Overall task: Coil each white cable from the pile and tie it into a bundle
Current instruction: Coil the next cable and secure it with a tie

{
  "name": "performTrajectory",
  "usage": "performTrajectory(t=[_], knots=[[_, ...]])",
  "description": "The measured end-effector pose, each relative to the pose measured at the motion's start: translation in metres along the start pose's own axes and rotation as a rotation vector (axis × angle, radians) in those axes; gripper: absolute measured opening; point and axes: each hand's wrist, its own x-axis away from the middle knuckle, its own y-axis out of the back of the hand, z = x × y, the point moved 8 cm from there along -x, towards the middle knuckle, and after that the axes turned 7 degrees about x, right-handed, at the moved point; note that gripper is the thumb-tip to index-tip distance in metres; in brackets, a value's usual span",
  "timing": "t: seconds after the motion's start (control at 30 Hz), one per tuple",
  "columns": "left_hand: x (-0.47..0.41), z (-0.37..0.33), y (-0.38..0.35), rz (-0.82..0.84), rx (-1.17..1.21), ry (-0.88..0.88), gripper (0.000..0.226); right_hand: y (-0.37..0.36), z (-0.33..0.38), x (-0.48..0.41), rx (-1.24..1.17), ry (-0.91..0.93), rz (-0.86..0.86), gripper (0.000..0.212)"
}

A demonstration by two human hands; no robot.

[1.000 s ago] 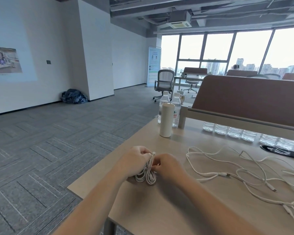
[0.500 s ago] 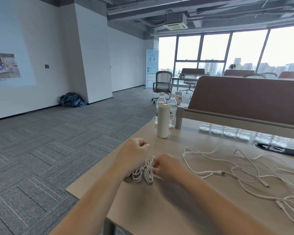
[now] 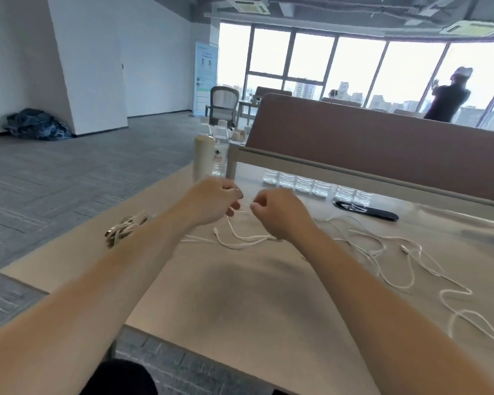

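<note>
Pinching one white cable (image 3: 264, 239) between left hand (image 3: 211, 201) and right hand (image 3: 278, 213), each grip narrow and closed on the strand, raised just above the worktop (image 3: 240, 295); slack loops and a free plug (image 3: 216, 230) lying below. Probably starting the first coil. Could tangle if dragged toward the loose pile (image 3: 377, 246) at right, or slip from so light a pinch; could also sweep the finished bundle (image 3: 126, 227) beside the left forearm off the edge

Cream flask (image 3: 203, 155) beside water bottles (image 3: 220, 149), brown desk divider (image 3: 368, 143), office chair (image 3: 223, 105), dark bag (image 3: 37, 128) on floor (image 3: 69, 178)
</note>
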Motion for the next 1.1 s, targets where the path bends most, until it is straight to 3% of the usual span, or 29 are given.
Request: performTrajectory(t=[0.13, 0.3, 0.6, 0.7, 0.8, 0.97, 1.1], knots=[[0.000, -0.032, -0.058, 0.105, 0.002, -0.048, 0.020, 0.048, -0.065, 0.028, -0.008, -0.089, -0.116, 0.024], [-0.005, -0.056, -0.117, 0.188, -0.012, -0.070, 0.021, 0.078, -0.142, 0.063, 0.000, -0.243, -0.103, 0.030], [-0.029, -0.049, -0.169, 0.160, -0.122, -0.022, 0.013, 0.033, -0.220, 0.098, 0.065, -0.418, 0.173, 0.013], [-0.037, -0.039, -0.179, 0.169, -0.119, 0.032, 0.008, 0.006, -0.236, 0.097, 0.140, -0.474, 0.305, 0.023], [-0.045, -0.030, -0.190, 0.199, -0.084, 0.084, 0.013, -0.009, -0.241, 0.090, 0.138, -0.470, 0.355, 0.004], [-0.056, -0.035, -0.194, 0.160, -0.026, 0.026, 0.031, -0.007, -0.242, 0.079, 0.121, -0.444, 0.264, 0.025], [-0.059, -0.043, -0.196, 0.134, 0.045, -0.020, 0.015, 0.013, -0.246, 0.078, -0.025, -0.519, 0.102, 0.027]])
